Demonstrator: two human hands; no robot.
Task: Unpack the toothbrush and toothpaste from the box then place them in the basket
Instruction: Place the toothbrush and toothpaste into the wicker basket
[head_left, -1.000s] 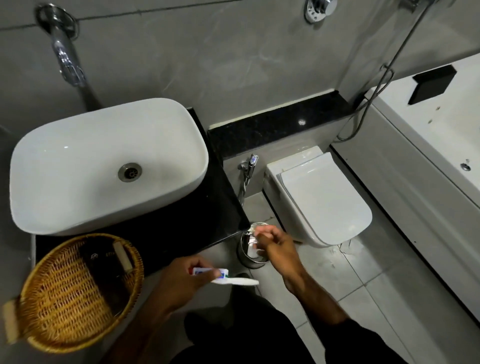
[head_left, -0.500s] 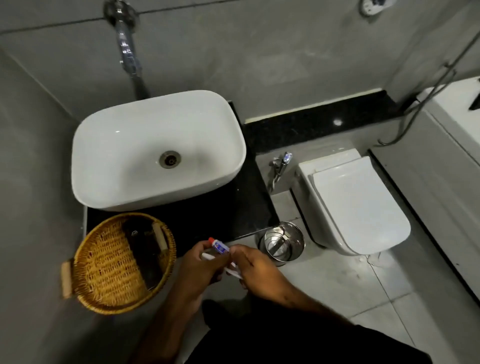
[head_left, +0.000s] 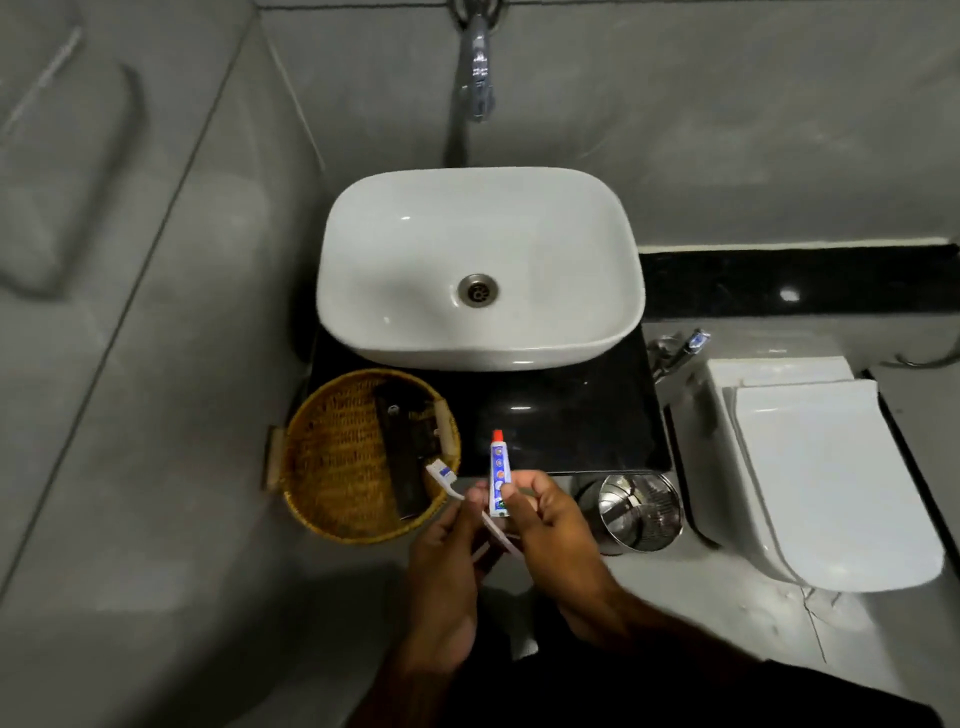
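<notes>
1. The toothpaste (head_left: 500, 474), a small white and blue tube with a red cap, is being held upright, cap uppermost, in front of the black desk (head_left: 566, 415); its lower end is being pinched by the fingers (head_left: 521, 506) of the right hand (head_left: 553, 525), and its bottom edge is partly being hidden by them.
2. The toothbrush (head_left: 457, 493) is being gripped by the left hand (head_left: 441, 561), clenched around the handle; the bristled head is being pointed up and to the left, over the near rim of the basket, while the middle of the handle is being covered by the fingers and only a short pale stretch is showing below them.
3. The two hands are being held close together, thumbs nearly touching, just beside the basket and apart from the desk edge.
4. The basket (head_left: 311, 483), round and woven, is being seen at the left front corner of the desk; a dark flat item (head_left: 402, 441) is lying inside, too dim to be made out.
5. A white sink (head_left: 478, 265) is sitting behind the basket, under a chrome tap (head_left: 478, 78) cut off at the top edge.
6. A steel bin (head_left: 641, 512) and a white toilet (head_left: 815, 478) are standing to the right.
</notes>
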